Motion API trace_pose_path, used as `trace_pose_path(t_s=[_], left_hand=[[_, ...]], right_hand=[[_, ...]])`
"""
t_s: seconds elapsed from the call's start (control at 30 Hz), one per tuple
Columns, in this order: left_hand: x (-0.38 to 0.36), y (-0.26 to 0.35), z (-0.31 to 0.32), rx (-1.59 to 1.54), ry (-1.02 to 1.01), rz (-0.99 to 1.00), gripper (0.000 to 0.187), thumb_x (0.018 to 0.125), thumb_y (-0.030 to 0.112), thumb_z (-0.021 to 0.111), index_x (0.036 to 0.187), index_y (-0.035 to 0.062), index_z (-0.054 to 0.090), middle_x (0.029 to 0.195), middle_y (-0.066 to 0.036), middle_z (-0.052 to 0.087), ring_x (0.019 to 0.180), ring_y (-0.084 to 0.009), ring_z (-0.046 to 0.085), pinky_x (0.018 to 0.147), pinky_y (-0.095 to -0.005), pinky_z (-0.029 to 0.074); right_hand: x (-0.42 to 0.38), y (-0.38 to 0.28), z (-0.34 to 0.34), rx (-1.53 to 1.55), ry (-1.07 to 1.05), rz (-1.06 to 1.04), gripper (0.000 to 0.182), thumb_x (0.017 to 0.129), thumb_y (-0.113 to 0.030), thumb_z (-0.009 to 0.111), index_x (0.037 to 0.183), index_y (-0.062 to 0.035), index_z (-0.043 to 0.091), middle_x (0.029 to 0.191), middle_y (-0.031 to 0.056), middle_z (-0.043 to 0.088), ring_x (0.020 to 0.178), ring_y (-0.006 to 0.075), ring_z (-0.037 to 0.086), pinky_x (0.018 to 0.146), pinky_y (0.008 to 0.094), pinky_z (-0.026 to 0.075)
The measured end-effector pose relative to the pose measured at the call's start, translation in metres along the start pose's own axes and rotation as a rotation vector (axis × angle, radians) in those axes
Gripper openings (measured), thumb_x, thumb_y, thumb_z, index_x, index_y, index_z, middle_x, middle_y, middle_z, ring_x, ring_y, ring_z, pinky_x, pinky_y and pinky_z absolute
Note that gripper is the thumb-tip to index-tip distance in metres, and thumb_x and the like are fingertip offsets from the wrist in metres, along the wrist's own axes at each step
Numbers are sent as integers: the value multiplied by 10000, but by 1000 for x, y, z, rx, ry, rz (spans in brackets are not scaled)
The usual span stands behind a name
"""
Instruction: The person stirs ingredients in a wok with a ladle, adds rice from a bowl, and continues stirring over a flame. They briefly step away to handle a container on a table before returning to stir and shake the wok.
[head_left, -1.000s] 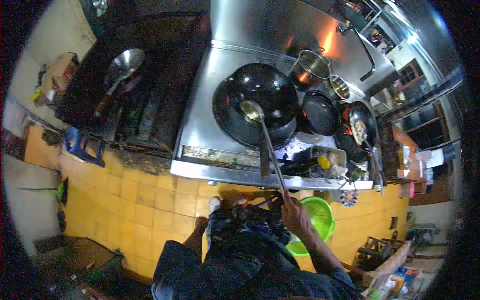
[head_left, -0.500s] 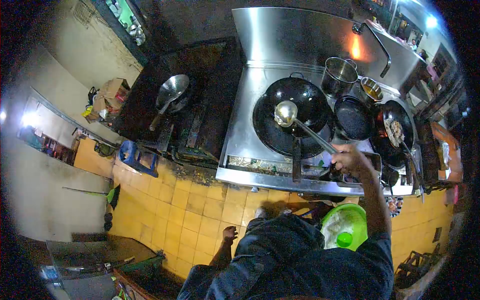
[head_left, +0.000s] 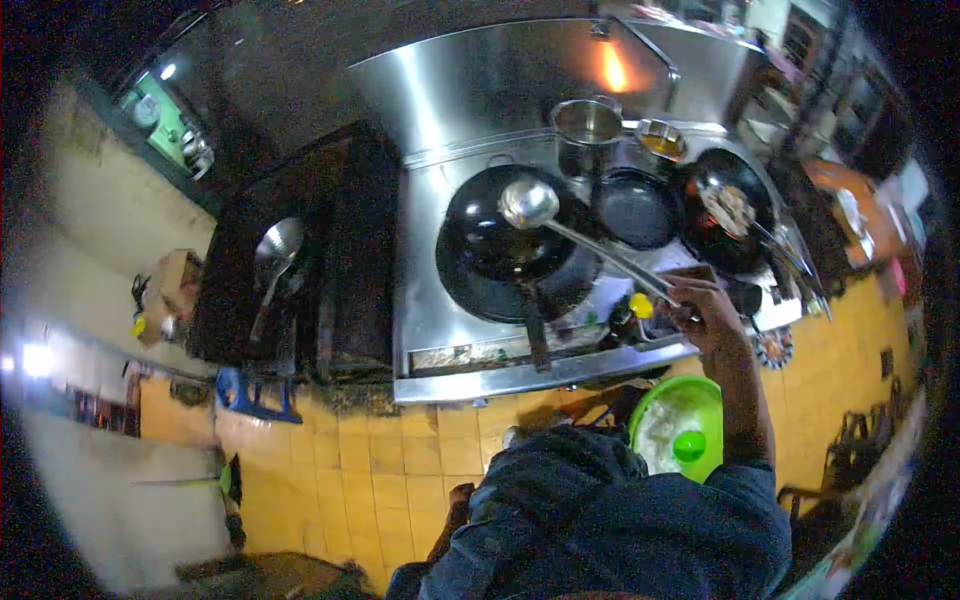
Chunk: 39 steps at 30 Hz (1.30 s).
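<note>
My right hand (head_left: 703, 303) is closed round the handle end of a long metal ladle (head_left: 530, 203). The ladle's round bowl hangs over a black wok (head_left: 487, 237) on the steel stove; whether it touches the wok is unclear. The wok's handle points toward the stove's front edge. Low beside my body is my left hand (head_left: 461, 493), its fingers curled, away from the stove; what it may hold is too small to tell. A yellow object (head_left: 641, 305) shows just left of my right hand.
Right of the wok are a black pan (head_left: 635, 208), a tall pot (head_left: 586, 132), a small pot with orange liquid (head_left: 661, 141) and a wok with food (head_left: 727, 211). A green basin (head_left: 712, 430) stands below the stove's front edge.
The view has turned, so the stove sits further left. The ladle's bowl is now nearer the wok's upper part. The yellow object beside my right hand has come into view.
</note>
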<state>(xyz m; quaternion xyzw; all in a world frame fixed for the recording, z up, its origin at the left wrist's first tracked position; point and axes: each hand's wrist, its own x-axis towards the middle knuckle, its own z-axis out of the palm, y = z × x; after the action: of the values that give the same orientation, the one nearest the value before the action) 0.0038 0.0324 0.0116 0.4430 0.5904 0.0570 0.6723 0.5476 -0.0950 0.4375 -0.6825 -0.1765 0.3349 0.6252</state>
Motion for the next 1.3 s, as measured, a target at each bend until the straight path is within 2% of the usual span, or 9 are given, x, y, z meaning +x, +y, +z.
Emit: trace_pose_path(t_s=[0.07,0.27,0.4,0.5,0.87,1.07,1.17,1.2,1.3], left_hand=[[5,4,-4,63,-6,-24,233,765,197,583,948,58,546,831,-101,574,666,-253,568,516,-376,447],[15,41,2,63,40,-136,262,770,219,576,968,52,537,877,-110,581,689,-250,583,540,-374,470],[21,76,17,-137,21,-173,263,789,246,553,984,70,533,887,-106,581,671,-252,586,541,-386,473],[39,78,18,-180,-49,-77,232,788,252,547,941,77,557,836,-88,589,628,-239,580,469,-373,468],[7,24,-4,-374,-159,-88,248,804,244,545,978,68,543,839,-74,581,654,-262,586,462,-369,474],[29,-49,-29,948,-49,426,313,781,311,493,956,68,584,896,-92,602,762,-246,588,602,-321,482],[31,-54,-48,571,-41,540,272,763,321,498,867,107,630,840,-47,636,757,-193,595,621,-304,471],[36,-55,-53,447,-46,575,263,757,324,499,837,121,646,821,-32,647,755,-175,597,627,-298,468],[33,-44,-53,28,-65,150,264,789,304,484,904,96,599,833,-60,618,728,-221,594,574,-341,475]], right_hand=[[-22,-12,-25,396,110,204,325,750,-67,530,1069,-11,546,841,61,612,680,120,569,533,204,429],[-19,7,-102,-118,416,-213,236,808,-172,518,988,-24,559,644,-6,537,456,52,422,378,190,309],[40,51,-158,-1025,759,-519,347,882,-298,428,709,0,470,480,60,414,421,196,429,429,304,378],[69,65,-189,-1081,948,-207,413,903,-316,306,810,41,492,661,177,502,608,307,497,524,438,369],[58,23,-164,104,466,-272,80,788,-98,511,816,-29,540,614,17,500,500,76,460,419,227,359],[22,44,-67,-176,274,-426,73,773,-74,516,752,-14,551,670,58,566,536,113,497,494,213,436],[-1,34,35,169,32,-247,48,752,-59,526,790,-32,514,667,54,548,527,115,481,471,224,409],[5,37,63,776,-31,162,60,761,-58,515,815,-43,494,664,52,538,520,114,480,454,223,403],[51,107,132,530,-21,68,78,791,-78,488,863,-84,458,651,51,508,490,117,472,398,246,393]])
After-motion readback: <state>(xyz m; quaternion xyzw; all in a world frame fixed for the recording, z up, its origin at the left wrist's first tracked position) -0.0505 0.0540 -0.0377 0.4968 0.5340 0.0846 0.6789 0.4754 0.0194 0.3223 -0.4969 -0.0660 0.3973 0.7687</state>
